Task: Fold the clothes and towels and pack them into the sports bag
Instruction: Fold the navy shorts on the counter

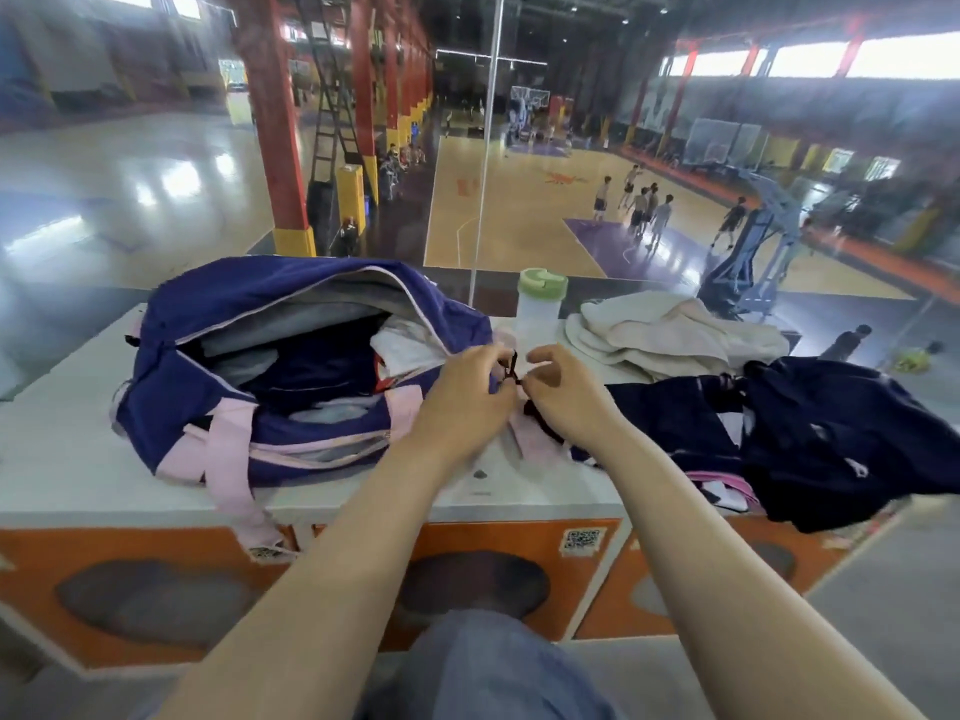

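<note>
Your work surface is a white counter (pixel 62 459) with orange panels on its near face, set against a glass pane that looks out over a basketball court (pixel 519 210) far beyond.

The navy sports bag (pixel 218 324), trimmed in pink, sits on the left half of that counter with its top wide open. Grey, white and dark folded fabric already lies inside it, and a pink strap (pixel 234 470) hangs from its near side over the counter edge.

On the right, a heap of dark navy clothes (pixel 831 439) lies unfolded and spills past the near edge of the counter, with a bit of pink fabric showing under its near left side. Behind that heap, at the far right of the counter, you have a crumpled cream towel (pixel 670 330) lying loose.

Between the bag and the towel, at the far edge, stands a clear bottle (pixel 539 309) with a green lid, upright.

Your left hand (pixel 462 397) is at the right end of the bag, fingers curled, pinching a small dark strap or pull (pixel 511 368) that stands up there. Your right hand (pixel 566 392) is just beside it, fingertips touching the same dark piece from the right, with index and thumb curled in toward it. The two hands nearly meet over the bag's right end; what exactly the dark piece is cannot be made out through the blur.
</note>
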`<state>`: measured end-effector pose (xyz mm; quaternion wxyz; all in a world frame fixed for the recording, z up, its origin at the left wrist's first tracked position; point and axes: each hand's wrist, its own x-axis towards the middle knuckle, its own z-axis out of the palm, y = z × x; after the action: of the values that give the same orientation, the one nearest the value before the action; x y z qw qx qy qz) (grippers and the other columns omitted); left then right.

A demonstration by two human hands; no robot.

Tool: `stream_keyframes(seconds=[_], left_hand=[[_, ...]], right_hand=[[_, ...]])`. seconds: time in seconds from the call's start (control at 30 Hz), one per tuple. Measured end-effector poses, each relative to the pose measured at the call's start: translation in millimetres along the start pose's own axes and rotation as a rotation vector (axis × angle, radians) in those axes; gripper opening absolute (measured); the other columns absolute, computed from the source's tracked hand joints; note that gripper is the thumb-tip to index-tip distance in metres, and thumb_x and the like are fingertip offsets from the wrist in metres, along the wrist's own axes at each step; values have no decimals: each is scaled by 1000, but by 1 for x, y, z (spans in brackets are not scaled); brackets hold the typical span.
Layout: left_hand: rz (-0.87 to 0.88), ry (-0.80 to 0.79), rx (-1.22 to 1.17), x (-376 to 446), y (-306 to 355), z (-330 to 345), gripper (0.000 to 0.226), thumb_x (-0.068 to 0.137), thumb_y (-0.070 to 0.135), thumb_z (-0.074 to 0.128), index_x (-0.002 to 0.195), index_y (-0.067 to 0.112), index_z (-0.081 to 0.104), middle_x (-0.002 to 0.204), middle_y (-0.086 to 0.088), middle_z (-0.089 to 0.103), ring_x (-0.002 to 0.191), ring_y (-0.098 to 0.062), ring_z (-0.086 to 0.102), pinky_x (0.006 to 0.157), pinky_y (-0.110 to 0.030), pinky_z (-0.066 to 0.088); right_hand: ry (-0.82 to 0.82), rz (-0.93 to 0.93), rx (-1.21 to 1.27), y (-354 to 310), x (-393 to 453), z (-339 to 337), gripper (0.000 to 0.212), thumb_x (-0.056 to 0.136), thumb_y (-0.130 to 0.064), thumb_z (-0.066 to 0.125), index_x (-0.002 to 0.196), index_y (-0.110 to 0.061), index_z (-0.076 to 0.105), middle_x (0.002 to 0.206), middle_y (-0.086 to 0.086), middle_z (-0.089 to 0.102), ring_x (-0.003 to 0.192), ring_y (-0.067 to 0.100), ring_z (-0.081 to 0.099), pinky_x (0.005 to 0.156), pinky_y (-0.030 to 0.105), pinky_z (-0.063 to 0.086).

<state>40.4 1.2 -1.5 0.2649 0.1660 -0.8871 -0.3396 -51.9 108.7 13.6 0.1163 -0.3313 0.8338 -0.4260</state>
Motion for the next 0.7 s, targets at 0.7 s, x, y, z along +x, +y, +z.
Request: stream_keyframes(seconds=[0.7], left_hand=[[-220,-85,-52,-7,3,125,64,91,43,53,148,20,33,140,-6,48,134,-22,33,109,-37,32]], right_hand=[[370,279,-495,123,-41,-67,41,96,3,44,136,-3,49,138,18,47,113,35,54,83,36,45]])
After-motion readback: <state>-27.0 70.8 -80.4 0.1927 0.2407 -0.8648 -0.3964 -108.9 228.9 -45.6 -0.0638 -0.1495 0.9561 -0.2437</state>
